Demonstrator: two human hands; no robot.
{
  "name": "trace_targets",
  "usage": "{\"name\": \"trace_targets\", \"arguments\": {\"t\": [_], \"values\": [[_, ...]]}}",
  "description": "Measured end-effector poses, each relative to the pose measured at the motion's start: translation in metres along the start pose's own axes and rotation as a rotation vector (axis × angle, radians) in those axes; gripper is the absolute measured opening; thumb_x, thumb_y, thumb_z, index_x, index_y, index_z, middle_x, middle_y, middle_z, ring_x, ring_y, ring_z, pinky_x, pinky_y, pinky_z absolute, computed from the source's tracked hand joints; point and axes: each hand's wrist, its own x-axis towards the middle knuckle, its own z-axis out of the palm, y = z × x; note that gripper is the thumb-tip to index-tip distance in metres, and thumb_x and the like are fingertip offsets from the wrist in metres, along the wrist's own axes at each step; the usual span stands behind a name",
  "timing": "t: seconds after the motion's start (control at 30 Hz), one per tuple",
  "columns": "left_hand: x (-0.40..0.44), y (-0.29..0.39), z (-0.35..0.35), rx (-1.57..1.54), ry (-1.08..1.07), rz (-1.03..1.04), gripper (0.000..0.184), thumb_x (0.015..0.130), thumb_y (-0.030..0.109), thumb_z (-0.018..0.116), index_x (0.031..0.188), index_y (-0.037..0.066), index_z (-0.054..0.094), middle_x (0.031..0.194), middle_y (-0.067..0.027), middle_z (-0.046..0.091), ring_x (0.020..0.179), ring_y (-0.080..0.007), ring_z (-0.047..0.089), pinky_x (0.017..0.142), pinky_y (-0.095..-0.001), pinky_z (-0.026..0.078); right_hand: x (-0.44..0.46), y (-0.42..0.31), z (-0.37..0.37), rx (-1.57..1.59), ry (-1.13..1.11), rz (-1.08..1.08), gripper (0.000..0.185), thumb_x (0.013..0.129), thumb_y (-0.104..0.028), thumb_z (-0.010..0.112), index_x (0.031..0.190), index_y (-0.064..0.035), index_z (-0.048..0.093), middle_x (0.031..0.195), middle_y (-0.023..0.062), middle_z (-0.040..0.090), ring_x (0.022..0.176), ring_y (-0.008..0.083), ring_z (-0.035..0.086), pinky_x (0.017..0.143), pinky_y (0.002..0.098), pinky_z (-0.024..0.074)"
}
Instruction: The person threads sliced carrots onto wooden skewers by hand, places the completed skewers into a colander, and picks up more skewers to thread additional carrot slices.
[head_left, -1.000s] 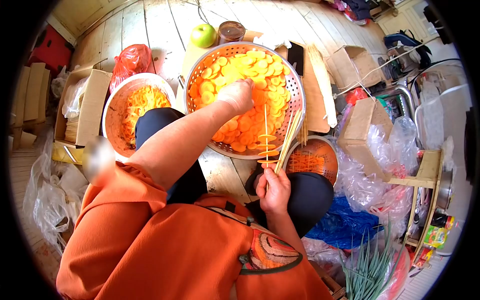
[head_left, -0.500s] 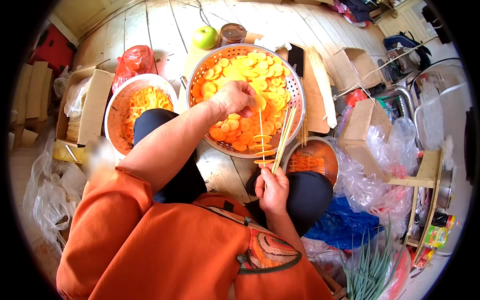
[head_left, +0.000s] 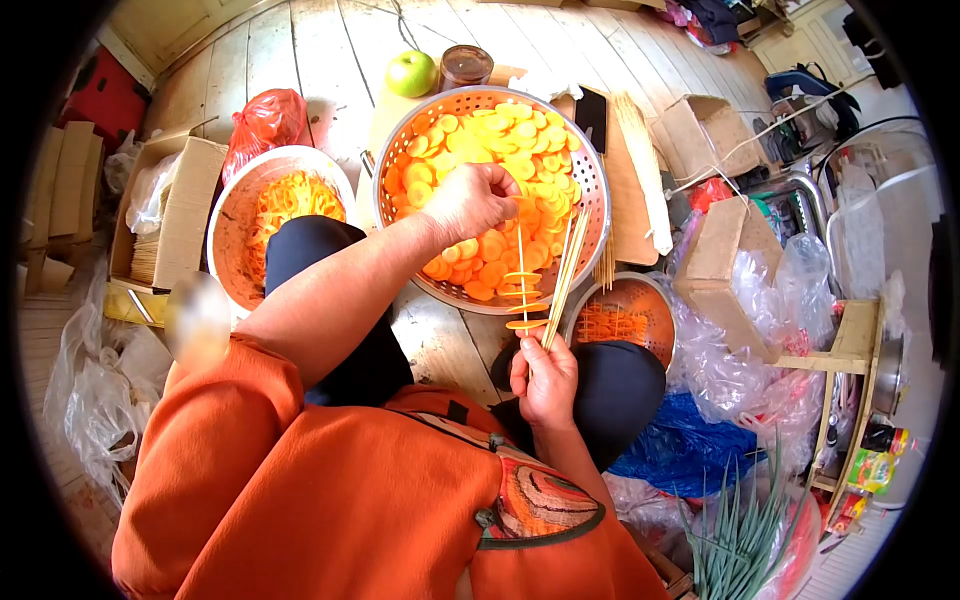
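My left hand (head_left: 470, 203) is over the colander, its fingers pinched at the upper tip of a thin wooden skewer (head_left: 521, 245). A carrot slice is partly visible at those fingertips, mostly covered by them. Several round carrot slices (head_left: 524, 324) are threaded lower on the skewer, spaced apart. My right hand (head_left: 547, 385) is closed around the skewer's lower end and a small bunch of bare skewers (head_left: 568, 275). Beneath my left hand, the large perforated metal colander (head_left: 597, 190) holds a heap of loose carrot slices (head_left: 515, 135).
A white bowl (head_left: 222, 235) of carrot shreds stands left. A smaller colander (head_left: 660, 330) with threaded carrot pieces sits by my right knee. Behind are a green apple (head_left: 410, 74), a dark glass jar (head_left: 466, 66) and a phone (head_left: 591, 120). Cardboard boxes (head_left: 180, 215) and plastic bags (head_left: 770, 300) flank me.
My left hand has shifted slightly at the skewer tip, and the slice by its fingers shows less. My right hand stays nearly still with the skewers.
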Motion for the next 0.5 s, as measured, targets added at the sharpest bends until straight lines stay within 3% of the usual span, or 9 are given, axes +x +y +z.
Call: {"name": "trace_targets", "arguments": {"t": [0.07, 0.27, 0.5], "values": [[-0.002, -0.003, 0.002, 0.228, 0.048, 0.160, 0.008, 0.074, 0.007, 0.064, 0.080, 0.002, 0.062, 0.070, -0.0035, 0.063, 0.057, -0.0102, 0.060, 0.056, -0.0243, 0.050, 0.000, 0.000, 0.000, 0.013, 0.004, 0.008, 0.011, 0.090, -0.012, 0.054, 0.096, -0.0025, 0.056, 0.055, 0.0047, 0.050, 0.037, 0.0093, 0.040, 0.035, 0.0215, 0.0294], [-0.023, 0.010, 0.013, 0.120, -0.084, -0.027, 0.009, 0.074, 0.004, 0.065, 0.081, 0.001, 0.061, 0.071, -0.0023, 0.061, 0.057, -0.0090, 0.058, 0.054, -0.0231, 0.049, 0.004, -0.005, 0.003, 0.099, 0.017, 0.007, 0.012, 0.089, -0.010, 0.054, 0.096, -0.0008, 0.057, 0.053, 0.0043, 0.048, 0.036, 0.0098, 0.038, 0.034, 0.0221, 0.0284], [-0.027, 0.001, 0.022, 0.270, -0.054, 0.077, 0.012, 0.072, 0.006, 0.067, 0.082, 0.001, 0.063, 0.073, -0.0034, 0.063, 0.064, -0.0096, 0.058, 0.061, -0.0238, 0.049, 0.010, -0.005, 0.004, 0.148, 0.033, 0.029, 0.014, 0.089, -0.010, 0.052, 0.098, 0.0003, 0.057, 0.054, 0.0044, 0.048, 0.036, 0.0102, 0.037, 0.034, 0.0224, 0.0281]]}}
